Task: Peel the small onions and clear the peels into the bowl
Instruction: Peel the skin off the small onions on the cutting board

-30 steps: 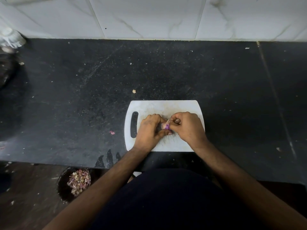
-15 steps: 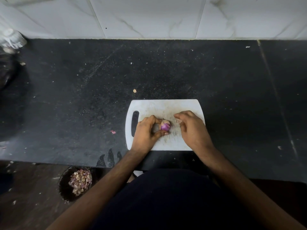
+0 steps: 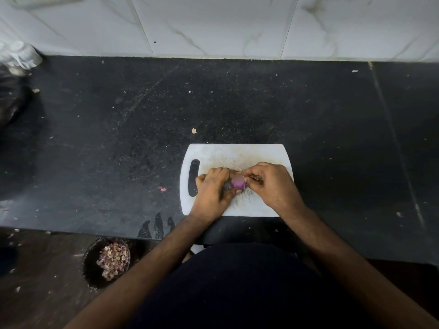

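Head view: a small purple onion (image 3: 238, 184) sits between both hands above a white cutting board (image 3: 237, 153) that lies on the dark counter (image 3: 118, 138). The left hand (image 3: 212, 191) is curled around the onion, thumb underneath and fingers over the top, gripping it. The right hand (image 3: 270, 184) has its fingertips drawn together at the onion's right side, apparently pinching a bit of skin, though the onion is blurred and the peel itself cannot be made out. The bowl (image 3: 91, 262), already heaped with peels (image 3: 113, 260), stands well apart from the board, down at the lower left on what seems a lower surface beyond the counter edge.

Risks, as a judgement: the bared onion looks smooth, so a hard tug by the right hand could pop it out of the left hand's grip and send it rolling across the counter. Dry skin may tear short, leaving fragments stuck on. Loose peel dropped now will land on the board or counter, where a pink scrap (image 3: 162, 188) and a pale scrap (image 3: 194, 130) already lie, and the long carry to the bowl invites more spilling.
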Available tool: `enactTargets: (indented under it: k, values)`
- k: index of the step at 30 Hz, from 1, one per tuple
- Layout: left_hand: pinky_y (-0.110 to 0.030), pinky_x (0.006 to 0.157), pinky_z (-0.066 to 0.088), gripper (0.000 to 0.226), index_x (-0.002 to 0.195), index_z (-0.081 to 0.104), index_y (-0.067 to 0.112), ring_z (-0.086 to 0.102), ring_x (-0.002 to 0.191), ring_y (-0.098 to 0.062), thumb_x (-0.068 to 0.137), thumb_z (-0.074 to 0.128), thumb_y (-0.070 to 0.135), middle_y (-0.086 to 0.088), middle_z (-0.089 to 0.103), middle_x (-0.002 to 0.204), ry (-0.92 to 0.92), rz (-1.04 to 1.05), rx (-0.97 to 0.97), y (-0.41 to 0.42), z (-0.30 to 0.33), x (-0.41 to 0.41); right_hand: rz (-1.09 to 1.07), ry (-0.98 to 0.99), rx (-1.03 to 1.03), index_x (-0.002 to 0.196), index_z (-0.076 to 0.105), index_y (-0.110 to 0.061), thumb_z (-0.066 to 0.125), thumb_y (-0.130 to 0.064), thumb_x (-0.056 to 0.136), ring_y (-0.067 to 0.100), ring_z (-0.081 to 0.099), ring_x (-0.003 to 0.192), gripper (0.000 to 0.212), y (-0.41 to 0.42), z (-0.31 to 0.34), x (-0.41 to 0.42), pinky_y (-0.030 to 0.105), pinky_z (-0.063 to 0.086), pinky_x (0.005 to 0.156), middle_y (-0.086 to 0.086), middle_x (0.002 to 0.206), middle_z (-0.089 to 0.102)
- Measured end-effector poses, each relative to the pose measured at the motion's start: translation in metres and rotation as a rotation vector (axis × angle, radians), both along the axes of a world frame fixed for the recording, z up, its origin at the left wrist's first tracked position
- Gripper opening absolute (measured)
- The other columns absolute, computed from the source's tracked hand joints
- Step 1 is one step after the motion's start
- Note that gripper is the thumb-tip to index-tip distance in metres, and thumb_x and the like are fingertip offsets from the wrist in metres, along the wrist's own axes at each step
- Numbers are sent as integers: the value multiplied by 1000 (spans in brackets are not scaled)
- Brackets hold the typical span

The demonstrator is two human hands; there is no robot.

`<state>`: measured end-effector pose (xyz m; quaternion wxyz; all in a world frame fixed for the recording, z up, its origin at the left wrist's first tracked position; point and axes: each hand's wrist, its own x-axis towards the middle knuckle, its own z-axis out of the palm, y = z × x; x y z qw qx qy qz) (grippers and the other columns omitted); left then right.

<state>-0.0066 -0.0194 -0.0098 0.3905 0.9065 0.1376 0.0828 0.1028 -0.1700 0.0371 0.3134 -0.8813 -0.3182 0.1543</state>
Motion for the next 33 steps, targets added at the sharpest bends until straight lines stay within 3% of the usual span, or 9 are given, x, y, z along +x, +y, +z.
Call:
enactTargets:
  k: [9, 12, 18, 22, 25, 33]
  values:
    - [-32, 86, 27, 23, 100, 62, 21, 50, 99, -10, 89, 72, 39, 9, 60, 99, -8, -60, -5, 2, 4, 8, -50, -38, -95, 103, 77, -20, 78, -27, 85, 10, 67, 82, 19, 3, 1, 3, 27, 55, 76, -6, 96, 75]
    - [-33, 89, 29, 25, 101, 63, 22, 52, 102, -10, 87, 69, 41, 11, 62, 101, -20, -58, -13, 2, 3, 8, -48, -78, -112, 99, 75, -19, 76, -32, 86, 11, 64, 78, 19, 5, -1, -1, 31, 55, 72, -6, 91, 71]
    - [-25, 90, 26, 19, 98, 62, 23, 52, 106, -7, 87, 76, 29, 11, 65, 104, -59, -43, -9, 3, 0, 6, -105, -161, -177, 102, 72, -19, 70, -31, 89, 18, 64, 85, 18, 12, -4, -12, 35, 52, 74, -2, 95, 69]
    - [-27, 83, 21, 18, 97, 61, 22, 45, 108, -7, 88, 75, 29, 13, 65, 112, -17, -68, -16, 6, 3, 8, -154, -117, -134, 99, 72, -18, 72, -29, 88, 14, 64, 80, 16, 14, -6, -14, 32, 52, 74, -2, 90, 70]
    - [-27, 81, 20, 17, 96, 59, 26, 42, 104, -7, 90, 74, 29, 15, 64, 106, 9, -62, -5, 8, 2, 7, -248, -14, -43, 97, 75, -16, 75, -22, 86, 5, 64, 71, 12, 11, -10, -11, 21, 52, 68, -8, 81, 72]
    - [-35, 89, 30, 19, 99, 59, 30, 44, 105, -7, 89, 74, 30, 12, 63, 109, 38, -18, -49, 17, -2, -5, -248, -51, -48, 101, 74, -13, 71, -15, 88, 9, 67, 78, 14, 0, -18, -7, 29, 58, 76, -3, 87, 73]
